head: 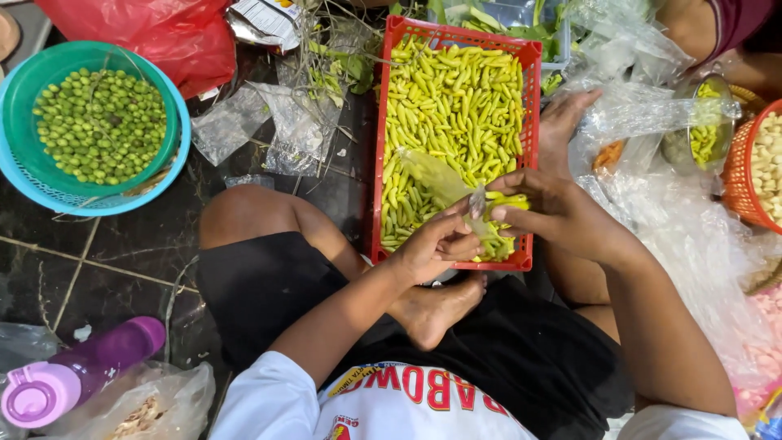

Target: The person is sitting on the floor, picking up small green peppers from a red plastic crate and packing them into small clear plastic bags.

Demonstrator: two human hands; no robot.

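Pinching small plastic bag [475, 213] of chillies — both hands.

A: Hands?
B: Left hand [436, 243] and right hand [544, 209] met over the near end of the red crate [531, 155], both pinching a small clear bag [476, 213] with yellow chillies [456, 106] in it.

A: Crate contents?
B: Full of the same chillies, some greenish.

A: Anyone else?
B: Another person's hand [564, 122] rested at the crate's right edge, touching clear plastic.

A: Left side?
B: Green basket [24, 90] of small green fruit sat in a blue one on dark tiles. Purple bottle [81, 371] lay near the bottom left.
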